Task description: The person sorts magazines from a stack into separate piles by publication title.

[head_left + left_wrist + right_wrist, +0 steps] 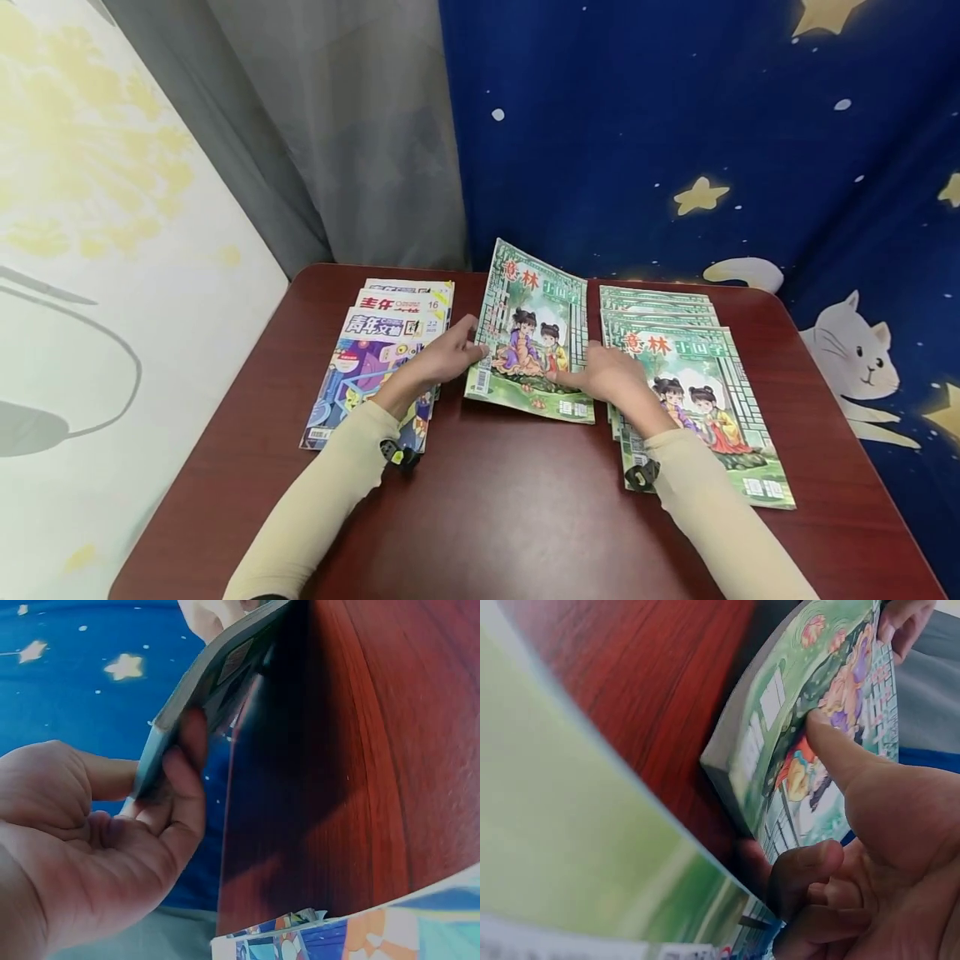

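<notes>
Between both hands, a green-covered magazine (534,333) with two cartoon girls is held tilted above the table. My left hand (454,350) pinches its left edge, thumb on the front and fingers curled behind, as the left wrist view shows. On the opposite edge, my right hand (611,375) grips with the thumb laid across the cover and the other fingers bent at the back. In the right wrist view the thick spine-like lower edge of the magazine (742,697) faces the camera. The magazine's back is mostly hidden.
To the right lies an overlapping stack of similar green magazines (720,400). Left of the hands is a stack of purple-covered magazines (352,367). Both rest on a dark red wooden table (510,517). Behind it hang a grey curtain (367,150) and a blue starry curtain (600,150).
</notes>
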